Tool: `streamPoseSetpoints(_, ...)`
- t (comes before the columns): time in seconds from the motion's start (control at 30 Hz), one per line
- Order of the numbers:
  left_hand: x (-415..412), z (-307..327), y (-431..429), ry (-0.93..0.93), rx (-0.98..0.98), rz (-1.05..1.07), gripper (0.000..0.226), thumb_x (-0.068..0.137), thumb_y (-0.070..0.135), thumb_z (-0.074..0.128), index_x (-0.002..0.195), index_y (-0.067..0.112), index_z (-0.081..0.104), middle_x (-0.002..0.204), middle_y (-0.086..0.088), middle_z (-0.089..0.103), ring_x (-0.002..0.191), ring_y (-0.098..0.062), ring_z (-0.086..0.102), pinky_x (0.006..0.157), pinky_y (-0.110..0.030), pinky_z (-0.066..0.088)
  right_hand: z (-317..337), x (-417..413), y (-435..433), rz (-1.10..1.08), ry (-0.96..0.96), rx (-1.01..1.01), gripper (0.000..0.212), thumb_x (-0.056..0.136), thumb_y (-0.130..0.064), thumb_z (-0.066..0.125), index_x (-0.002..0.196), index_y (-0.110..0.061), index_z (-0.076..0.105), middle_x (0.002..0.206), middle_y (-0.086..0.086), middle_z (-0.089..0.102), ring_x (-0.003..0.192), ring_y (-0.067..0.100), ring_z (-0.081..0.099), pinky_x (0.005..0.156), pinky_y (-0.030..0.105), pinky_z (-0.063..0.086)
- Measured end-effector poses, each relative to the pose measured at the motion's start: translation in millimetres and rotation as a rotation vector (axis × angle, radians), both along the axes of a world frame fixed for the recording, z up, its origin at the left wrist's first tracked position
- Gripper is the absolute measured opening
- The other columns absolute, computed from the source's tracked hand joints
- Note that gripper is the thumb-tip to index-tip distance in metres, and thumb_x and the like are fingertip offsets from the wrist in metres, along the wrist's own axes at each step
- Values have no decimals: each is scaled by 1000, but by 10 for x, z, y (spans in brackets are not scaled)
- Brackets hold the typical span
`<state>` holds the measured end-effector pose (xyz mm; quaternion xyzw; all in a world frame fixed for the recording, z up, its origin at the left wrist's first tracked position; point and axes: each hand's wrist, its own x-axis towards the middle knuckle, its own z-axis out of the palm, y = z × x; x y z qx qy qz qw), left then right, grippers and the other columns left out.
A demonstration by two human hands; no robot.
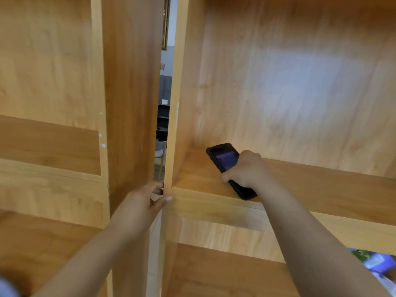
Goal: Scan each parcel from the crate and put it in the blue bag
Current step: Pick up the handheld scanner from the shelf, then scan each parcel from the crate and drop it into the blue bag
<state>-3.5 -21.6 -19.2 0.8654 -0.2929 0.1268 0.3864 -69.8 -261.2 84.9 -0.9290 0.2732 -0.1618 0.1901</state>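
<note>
A black handheld scanner (225,158) with a lit screen lies on a wooden shelf board (321,181) of the right-hand shelf unit. My right hand (246,170) grips the scanner round its middle, fingers curled over it. My left hand (143,202) holds the front edge of the upright wooden post (171,125) where it meets the shelf, thumb on the front and fingers behind. No parcel, crate or whole blue bag shows.
Two wooden shelf units stand side by side with a narrow gap (164,103) between them, showing a room behind. Something blue and green (377,262) shows at the lower right, behind my right forearm. A blurred pale shape (6,288) sits at the bottom left corner.
</note>
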Motion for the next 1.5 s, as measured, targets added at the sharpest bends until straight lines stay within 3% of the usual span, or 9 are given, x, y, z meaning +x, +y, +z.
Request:
streamPoseSetpoints(0.1, -115, -85, 219, 40, 107, 10, 38, 84, 54, 60, 119, 38, 54, 104, 25, 52, 79, 10, 53, 64, -10, 40, -90, -160, 122, -94, -191, -52, 65, 52, -38, 80, 98, -11, 44, 98, 5, 40, 92, 29, 50, 67, 35, 47)
streamPoseSetpoints(0.2, -297, -185, 543, 142, 201, 8, 19, 84, 55, 62, 98, 44, 54, 94, 28, 56, 77, 9, 55, 66, -15, 46, -194, -382, 363, -72, -413, -83, 76, 52, -33, 83, 110, -8, 40, 109, 7, 38, 100, 29, 45, 79, 43, 48)
streamPoseSetpoints(0.3, -558, -301, 969, 196, 275, 7, 16, 84, 52, 63, 79, 41, 53, 90, 22, 62, 74, 6, 56, 61, -13, 43, -327, -642, 702, -3, -573, -63, 81, 50, -28, 84, 114, -8, 39, 111, 7, 38, 102, 27, 43, 81, 43, 47)
streamPoseSetpoints(0.4, -920, -464, 1462, 262, 345, 38, 13, 86, 48, 64, 87, 38, 55, 93, 17, 63, 79, 0, 59, 68, -20, 48, -525, -920, 1137, 95, -604, -38, 79, 50, -27, 83, 114, -11, 39, 105, 2, 41, 97, 26, 48, 74, 44, 50)
streamPoseSetpoints(0.6, -1824, -906, 2605, 354, 513, 174, 17, 91, 41, 56, 99, 28, 62, 99, 10, 66, 86, -8, 58, 72, -23, 46, -1152, -1491, 2203, 270, -408, 32, 74, 51, -31, 82, 107, -18, 37, 97, -1, 46, 86, 21, 51, 62, 36, 46)
streamPoseSetpoints(0.83, -2844, -1488, 3901, 526, 651, 364, 26, 89, 50, 56, 103, 28, 57, 105, 5, 63, 94, -18, 60, 76, -30, 50, -1880, -1945, 3415, 443, 21, 16, 71, 48, -39, 80, 100, -20, 36, 91, -2, 46, 80, 21, 53, 66, 39, 51)
streamPoseSetpoints(1.03, -3367, -1848, 4810, 676, 591, 524, 30, 89, 53, 54, 110, 31, 58, 108, 9, 66, 97, -14, 61, 83, -31, 52, -2376, -2000, 4251, 610, 255, -25, 72, 49, -46, 78, 97, -22, 31, 90, -4, 44, 82, 21, 51, 61, 33, 43)
streamPoseSetpoints(1.23, -3436, -2060, 5505, 775, 452, 687, 12, 86, 51, 59, 90, 40, 56, 89, 17, 62, 84, -7, 60, 77, -24, 50, -2773, -1711, 4923, 736, 370, 14, 67, 45, -45, 76, 93, -22, 34, 85, -7, 43, 76, 18, 51, 59, 32, 44)
streamPoseSetpoints(1.5, -2791, -2260, 6137, 850, 232, 836, 12, 87, 44, 64, 89, 33, 61, 85, 15, 60, 73, 1, 54, 56, -9, 34, -3054, -897, 5633, 759, 380, 41, 76, 49, -46, 78, 107, -20, 36, 99, -2, 49, 88, 22, 53, 68, 38, 51)
